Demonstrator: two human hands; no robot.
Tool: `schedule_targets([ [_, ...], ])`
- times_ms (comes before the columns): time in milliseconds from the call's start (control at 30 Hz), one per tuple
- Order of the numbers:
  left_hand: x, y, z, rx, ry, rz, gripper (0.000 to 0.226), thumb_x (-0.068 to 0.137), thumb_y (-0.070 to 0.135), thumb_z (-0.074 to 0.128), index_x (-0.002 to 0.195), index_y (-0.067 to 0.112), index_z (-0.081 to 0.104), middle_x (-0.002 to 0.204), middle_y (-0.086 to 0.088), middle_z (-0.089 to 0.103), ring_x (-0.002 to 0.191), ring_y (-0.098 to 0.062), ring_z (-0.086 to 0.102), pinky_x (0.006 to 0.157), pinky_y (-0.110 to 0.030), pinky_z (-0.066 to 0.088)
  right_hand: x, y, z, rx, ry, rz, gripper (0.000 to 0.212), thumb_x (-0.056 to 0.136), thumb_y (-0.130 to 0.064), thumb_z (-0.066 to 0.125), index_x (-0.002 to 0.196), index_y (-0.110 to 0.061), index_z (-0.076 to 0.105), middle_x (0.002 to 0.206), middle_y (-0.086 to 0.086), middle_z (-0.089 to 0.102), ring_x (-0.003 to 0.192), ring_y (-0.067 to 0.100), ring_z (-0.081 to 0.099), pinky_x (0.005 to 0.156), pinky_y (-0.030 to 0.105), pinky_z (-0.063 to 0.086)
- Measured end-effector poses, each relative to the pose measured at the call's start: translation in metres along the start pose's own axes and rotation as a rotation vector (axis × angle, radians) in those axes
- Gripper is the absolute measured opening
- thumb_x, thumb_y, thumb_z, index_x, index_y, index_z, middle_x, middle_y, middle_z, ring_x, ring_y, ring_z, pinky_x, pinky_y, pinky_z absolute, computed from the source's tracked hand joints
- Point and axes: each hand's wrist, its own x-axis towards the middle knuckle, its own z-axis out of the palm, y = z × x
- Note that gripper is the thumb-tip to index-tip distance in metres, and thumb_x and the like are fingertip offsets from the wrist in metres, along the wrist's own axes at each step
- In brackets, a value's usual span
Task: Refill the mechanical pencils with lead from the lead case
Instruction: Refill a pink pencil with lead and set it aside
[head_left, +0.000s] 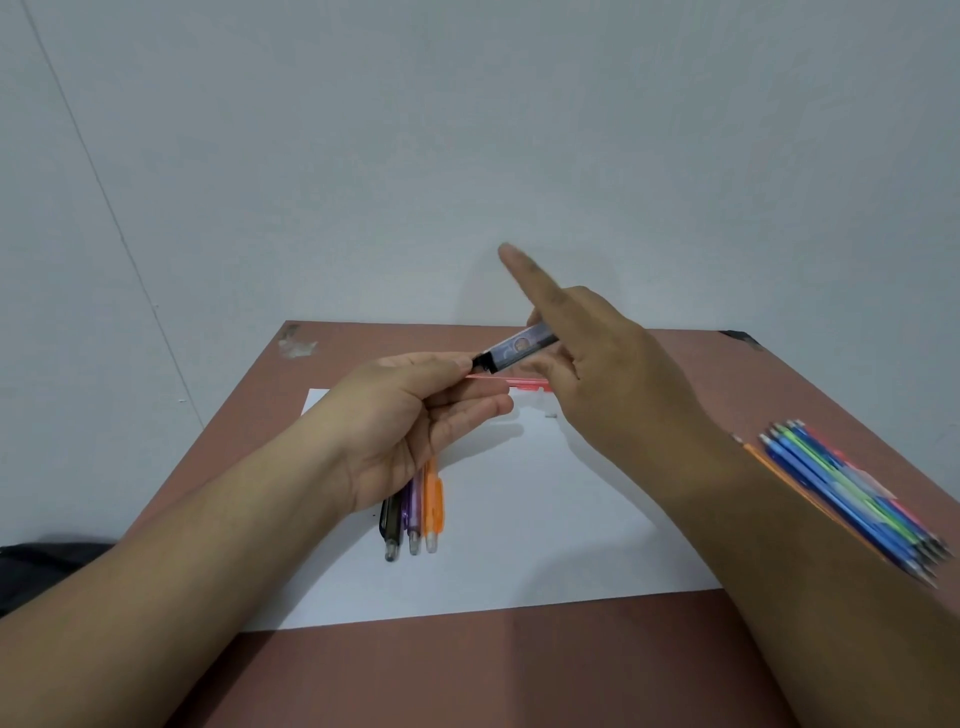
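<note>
**Both hands on the lead case above the paper**

Where a pale grey-white wall fills the upper half of the frame, a reddish-brown table takes up the lower half, its far edge meeting the wall near mid-frame. One white sheet of paper lies on the table at centre. At the far left edge, beside the table, a dark object shows only in part.

At the right edge of the frame, a bundle of mechanical pencils in blue, green, orange and pink lies on the table, blurred and partly hidden by the forearm, so the count cannot be told. Three more pencils, black, purple and orange, lie side by side on the paper under the left wrist.

Raised above the paper, the right hand grips one lead case with curled fingers, its index finger pointing straight out. The left hand pinches the case's dark end, its lower fingers extended. One pink pencil shows just below the case; which hand holds it cannot be told.
</note>
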Motion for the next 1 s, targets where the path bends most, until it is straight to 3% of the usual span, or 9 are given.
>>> schedule_targets([
  [33, 0.000, 0.000, 0.000, 0.003, 0.000, -0.001, 0.027, 0.102, 0.006, 0.051, 0.119, -0.013, 0.060, 0.106, -0.030, 0.071, 0.095, -0.034, 0.074, 0.074, -0.029, 0.062, 0.000, 0.001, 0.000, -0.007, 0.010, -0.012, 0.079, 0.095, -0.004, 0.058, 0.155, -0.046, 0.028, 0.103, -0.005, 0.052, 0.075, 0.026, 0.058, 0.060, 0.042, 0.055],
  [133, 0.001, -0.002, 0.000, 0.015, -0.004, -0.011, 0.027, 0.102, 0.004, 0.049, 0.119, -0.014, 0.060, 0.108, -0.031, 0.070, 0.096, -0.036, 0.074, 0.073, -0.029, 0.063, -0.001, 0.008, 0.003, 0.041, 0.005, -0.067, 0.060, 0.089, 0.004, 0.061, 0.133, -0.037, 0.063, 0.113, -0.009, 0.054, 0.085, 0.022, 0.061, 0.064, 0.043, 0.057],
  [167, 0.001, -0.003, -0.001, 0.017, -0.004, -0.014, 0.027, 0.102, 0.004, 0.049, 0.119, -0.013, 0.060, 0.108, -0.032, 0.070, 0.096, -0.036, 0.074, 0.073, -0.029, 0.063, -0.001, 0.009, 0.004, 0.041, -0.001, -0.068, 0.063, 0.089, 0.004, 0.061, 0.135, -0.039, 0.062, 0.113, -0.010, 0.054, 0.084, 0.022, 0.062, 0.064, 0.043, 0.057],
  [267, 0.001, -0.002, -0.001, 0.022, -0.007, -0.013, 0.026, 0.103, 0.005, 0.048, 0.116, -0.013, 0.062, 0.105, -0.031, 0.071, 0.095, -0.035, 0.074, 0.073, -0.028, 0.063, 0.001, 0.006, 0.001, -0.025, -0.008, -0.041, 0.079, 0.093, 0.001, 0.056, 0.152, -0.047, 0.034, 0.105, -0.007, 0.052, 0.074, 0.025, 0.057, 0.058, 0.044, 0.055],
  [367, 0.001, -0.003, 0.000, 0.039, -0.006, -0.012, 0.026, 0.103, 0.004, 0.047, 0.114, -0.013, 0.063, 0.105, -0.030, 0.071, 0.093, -0.034, 0.075, 0.071, -0.027, 0.062, -0.001, 0.009, 0.002, 0.008, -0.018, -0.081, 0.064, 0.089, 0.006, 0.057, 0.133, -0.040, 0.061, 0.111, -0.010, 0.053, 0.082, 0.023, 0.060, 0.059, 0.043, 0.056],
  [400, 0.001, -0.003, 0.000, 0.042, -0.002, -0.012, 0.026, 0.103, 0.004, 0.047, 0.114, -0.013, 0.063, 0.105, -0.030, 0.071, 0.093, -0.034, 0.075, 0.071, -0.027, 0.062, -0.001, 0.010, 0.002, 0.024, -0.020, -0.084, 0.067, 0.089, 0.006, 0.058, 0.135, -0.042, 0.060, 0.111, -0.010, 0.053, 0.081, 0.022, 0.061, 0.060, 0.043, 0.056],
  [533, 0.001, -0.003, 0.000, 0.027, -0.002, -0.008, 0.026, 0.103, 0.006, 0.048, 0.113, -0.013, 0.063, 0.106, -0.030, 0.071, 0.097, -0.035, 0.074, 0.074, -0.028, 0.062, 0.001, 0.005, -0.001, -0.019, -0.038, -0.033, 0.091, 0.094, -0.001, 0.054, 0.154, -0.058, 0.016, 0.100, -0.009, 0.048, 0.069, 0.027, 0.054, 0.056, 0.047, 0.053],
  [867, 0.001, 0.001, -0.003, 0.037, 0.040, 0.069, 0.024, 0.104, 0.009, 0.049, 0.107, -0.011, 0.062, 0.104, -0.031, 0.071, 0.096, -0.039, 0.073, 0.075, -0.033, 0.063, 0.000, 0.012, 0.001, 0.000, -0.016, -0.013, 0.071, 0.095, -0.007, 0.062, 0.149, -0.047, 0.042, 0.105, -0.009, 0.055, 0.077, 0.018, 0.055, 0.062, 0.038, 0.055],
  [1000, 0.003, 0.003, -0.010, 0.331, 0.074, 0.168, 0.018, 0.100, 0.001, 0.054, 0.106, -0.006, 0.069, 0.106, -0.025, 0.073, 0.098, -0.034, 0.073, 0.081, -0.030, 0.061, -0.001, 0.011, -0.001, 0.038, -0.019, 0.039, 0.063, 0.099, -0.018, 0.060, 0.149, -0.050, 0.041, 0.106, -0.010, 0.055, 0.084, 0.016, 0.056, 0.070, 0.036, 0.055],
])
